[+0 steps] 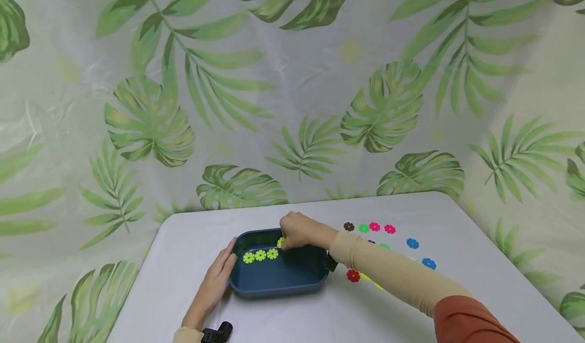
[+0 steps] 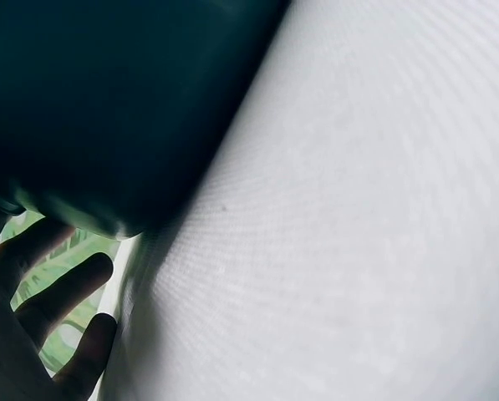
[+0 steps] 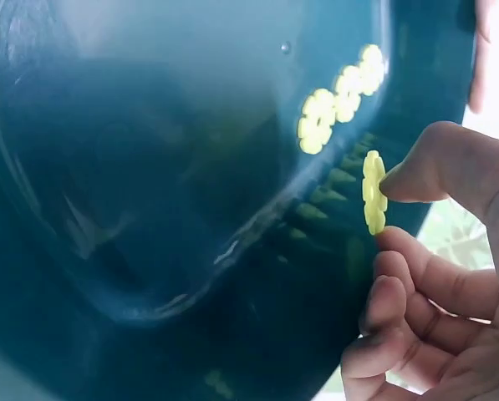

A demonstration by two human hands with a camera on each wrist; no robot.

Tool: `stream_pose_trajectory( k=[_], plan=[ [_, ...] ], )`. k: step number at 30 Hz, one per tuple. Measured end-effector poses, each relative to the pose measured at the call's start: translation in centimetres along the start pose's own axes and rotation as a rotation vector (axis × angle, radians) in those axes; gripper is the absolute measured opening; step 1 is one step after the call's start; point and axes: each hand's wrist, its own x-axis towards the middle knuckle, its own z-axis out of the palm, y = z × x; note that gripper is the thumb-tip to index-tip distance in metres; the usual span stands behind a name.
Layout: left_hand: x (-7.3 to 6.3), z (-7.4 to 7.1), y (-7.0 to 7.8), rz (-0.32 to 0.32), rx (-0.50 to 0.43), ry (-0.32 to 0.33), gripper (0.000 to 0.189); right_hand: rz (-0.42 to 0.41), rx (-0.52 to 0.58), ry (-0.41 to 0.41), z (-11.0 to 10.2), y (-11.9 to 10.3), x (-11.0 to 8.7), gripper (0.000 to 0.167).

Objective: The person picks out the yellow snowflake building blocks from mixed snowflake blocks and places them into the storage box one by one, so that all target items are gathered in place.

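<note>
A dark blue tray (image 1: 274,286) stands on the white table. Along its left end rests my left hand (image 1: 217,276), fingers extended at the rim; the left wrist view shows several of those fingers (image 2: 65,288) spread beside the outer wall. My right hand (image 1: 301,230) is over the tray's far side and pinches a yellow-green flower-shaped disc (image 3: 374,192) between thumb and fingers, held on edge. On the tray floor three matching discs (image 1: 260,255) lie in a row, close below the held one.
Right of the tray, loose flower discs are scattered on the table: a brown one (image 1: 349,226), pink ones (image 1: 390,229), blue ones (image 1: 428,263) and a red one (image 1: 353,275). My right sleeve (image 1: 388,267) covers part of them. A leaf-patterned curtain (image 1: 297,89) hangs behind the table.
</note>
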Motion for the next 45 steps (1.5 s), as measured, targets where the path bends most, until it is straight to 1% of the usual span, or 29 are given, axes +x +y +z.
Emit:
stream_pose_trajectory(
  k=[6, 11, 17, 23, 28, 31, 37, 39, 41, 45],
  plan=[
    [0.1, 0.1, 0.4, -0.003, -0.002, -0.004, 0.052, -0.002, -0.024, 0.004, 0.3, -0.3, 0.1, 0.032],
    [0.2, 0.1, 0.5, 0.002, -0.001, -0.004, 0.052, 0.022, -0.034, -0.006, 0.5, -0.4, 0.1, 0.033],
    [0.2, 0.0, 0.5, -0.007, -0.004, -0.002, 0.052, 0.046, -0.03, -0.021, 0.9, -0.4, 0.3, 0.036],
    [0.1, 0.0, 0.6, 0.007, -0.013, 0.0, 0.052, 0.03, -0.029, -0.025, 1.1, -0.5, 0.5, 0.04],
    [0.1, 0.0, 0.8, 0.018, -0.019, -0.001, 0.051, 0.049, -0.038, -0.042, 1.3, -0.6, 0.7, 0.042],
    [-0.1, -0.1, 1.2, 0.022, -0.019, 0.002, 0.051, 0.055, -0.045, -0.052, 1.4, -0.5, 0.7, 0.041],
    [-0.5, -0.4, 2.8, 0.009, -0.034, -0.009, 0.052, 0.054, -0.039, -0.067, 1.7, -0.5, 0.8, 0.038],
    [-0.5, -0.4, 3.0, 0.012, -0.041, -0.01, 0.052, 0.054, -0.045, -0.066, 1.8, -0.5, 0.8, 0.038],
    [-0.5, -0.4, 2.7, 0.021, -0.035, -0.005, 0.051, 0.054, -0.048, -0.066, 1.8, -0.5, 0.9, 0.037],
    [-0.3, -0.2, 1.4, 0.029, -0.024, 0.009, 0.05, 0.051, -0.06, -0.075, 1.9, -0.6, 0.9, 0.037]
  ],
)
